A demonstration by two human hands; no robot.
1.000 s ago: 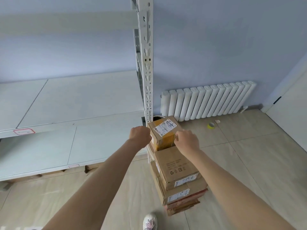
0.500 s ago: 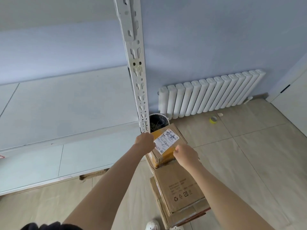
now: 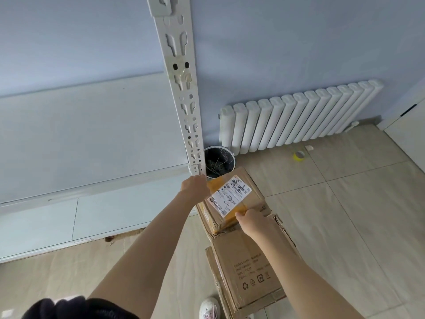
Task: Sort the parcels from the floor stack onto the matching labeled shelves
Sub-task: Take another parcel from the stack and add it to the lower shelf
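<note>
I grip the small taped parcel [image 3: 232,201] between my left hand [image 3: 195,188] at its far-left edge and right hand [image 3: 249,221] at its near corner, above the floor stack [image 3: 250,272], the shelves [image 3: 92,139] lying to my left.

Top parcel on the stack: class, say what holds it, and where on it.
Both hands hold the top parcel: the left hand at its far-left edge, the right hand at its near-right edge.

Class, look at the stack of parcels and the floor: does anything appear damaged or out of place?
Yes. The large box under the held parcel has torn, crumpled top edges, and a yellow tape roll lies loose on the floor by the radiator.
</note>
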